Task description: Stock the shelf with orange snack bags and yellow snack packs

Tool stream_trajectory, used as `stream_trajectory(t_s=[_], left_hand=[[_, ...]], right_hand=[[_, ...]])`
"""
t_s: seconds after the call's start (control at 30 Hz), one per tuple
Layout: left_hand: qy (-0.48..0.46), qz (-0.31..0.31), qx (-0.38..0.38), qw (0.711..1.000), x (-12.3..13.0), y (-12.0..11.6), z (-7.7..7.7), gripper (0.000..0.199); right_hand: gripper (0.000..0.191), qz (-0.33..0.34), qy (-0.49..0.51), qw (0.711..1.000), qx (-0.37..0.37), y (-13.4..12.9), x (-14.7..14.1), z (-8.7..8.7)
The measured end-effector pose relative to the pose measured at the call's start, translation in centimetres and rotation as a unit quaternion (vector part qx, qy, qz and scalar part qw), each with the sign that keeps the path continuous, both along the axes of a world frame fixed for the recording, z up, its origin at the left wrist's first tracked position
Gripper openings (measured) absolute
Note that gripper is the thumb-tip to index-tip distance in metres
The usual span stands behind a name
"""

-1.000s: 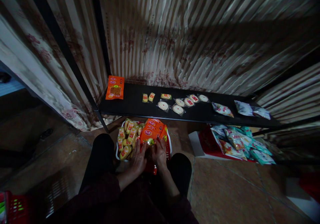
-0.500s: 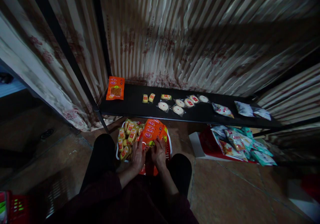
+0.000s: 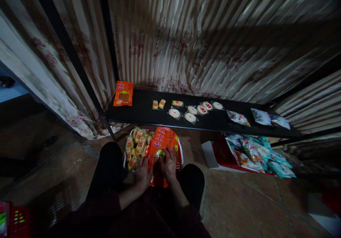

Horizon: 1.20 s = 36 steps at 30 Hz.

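Between my knees stands a white-rimmed basket (image 3: 181, 155). Its right side holds a stack of orange snack packets (image 3: 159, 143), overlapping and reaching toward my lap. Small yellow-wrapped cakes (image 3: 140, 144) fill the left side. My left hand (image 3: 143, 174) lies along the left edge of the packets, fingers stretched out and close to the cakes. On the right part of the stack rests my right hand (image 3: 168, 165), its fingers extended flat over the top packet. The undersides of both hands are hidden.
Ahead is a low black shelf (image 3: 149, 119) bearing an orange packet (image 3: 123, 93), yellow cakes (image 3: 177, 103), round white cakes (image 3: 190, 117) and bagged snacks (image 3: 238, 118). A red-and-white box (image 3: 213, 156) of bags stands lower right. A metal post (image 3: 80, 71) rises left; a red basket (image 3: 20, 220) sits lower left.
My left hand has slid left and toward me, uncovering more of the top orange packet. My right hand stays nearly in place on the stack.
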<state>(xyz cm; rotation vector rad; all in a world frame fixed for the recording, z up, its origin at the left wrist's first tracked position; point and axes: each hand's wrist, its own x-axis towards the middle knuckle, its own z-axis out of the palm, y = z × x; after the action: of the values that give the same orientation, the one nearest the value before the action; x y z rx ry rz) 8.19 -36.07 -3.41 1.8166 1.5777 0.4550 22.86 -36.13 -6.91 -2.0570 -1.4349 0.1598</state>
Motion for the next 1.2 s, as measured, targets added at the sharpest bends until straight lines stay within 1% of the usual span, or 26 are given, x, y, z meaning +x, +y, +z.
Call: stream_trajectory(t_s=[0.07,0.17,0.37,0.47,0.57,0.63,0.77,0.87,0.97,1.03,1.1,1.2], left_hand=[[-0.011,-0.003,-0.037,0.999,-0.6,-0.5,-0.5,0.038],[-0.031,0.000,-0.084,0.996,-0.8,-0.6,-1.0,0.035],[-0.059,0.016,-0.135,0.989,0.0,0.6,-0.6,0.031],[-0.088,0.035,-0.131,0.987,0.4,1.1,-0.7,0.022],[-0.137,0.058,-0.103,0.983,0.7,1.6,-1.2,0.009],[-0.152,0.060,-0.086,0.983,1.0,1.8,-1.4,0.007],[-0.146,0.042,-0.061,0.987,1.6,1.9,-0.8,0.007],[-0.171,0.062,-0.065,0.981,2.1,2.0,-0.1,0.007],[-0.185,0.081,-0.089,0.975,2.6,2.4,0.0,0.017],[-0.179,0.070,-0.117,0.974,2.7,2.8,-0.3,0.018],[-0.166,0.057,-0.131,0.976,2.6,3.2,-0.3,0.012],[-0.129,0.070,-0.112,0.983,2.2,3.5,0.1,0.014]], right_hand=[[0.035,-0.001,0.004,1.000,0.001,0.1,0.0,0.0],[0.035,0.000,0.002,1.000,0.006,0.1,0.0,0.0],[0.036,0.008,-0.002,1.000,0.004,0.0,0.2,0.0],[0.036,0.005,0.009,1.000,0.004,0.1,0.2,-0.1],[0.035,0.000,0.013,1.000,0.011,0.1,0.2,-0.3],[0.034,-0.002,0.012,1.000,0.017,0.2,0.2,-0.3],[0.035,0.000,0.010,1.000,0.014,0.2,0.3,-0.4],[0.035,-0.004,0.007,1.000,0.008,0.1,0.3,-0.4],[0.034,-0.007,0.001,1.000,0.010,0.1,0.4,-0.4],[0.034,-0.004,-0.001,1.000,0.010,0.2,0.4,-0.4],[0.034,0.000,-0.004,1.000,0.010,0.2,0.4,-0.4],[0.034,-0.002,-0.007,1.000,0.015,0.2,0.5,-0.4]])
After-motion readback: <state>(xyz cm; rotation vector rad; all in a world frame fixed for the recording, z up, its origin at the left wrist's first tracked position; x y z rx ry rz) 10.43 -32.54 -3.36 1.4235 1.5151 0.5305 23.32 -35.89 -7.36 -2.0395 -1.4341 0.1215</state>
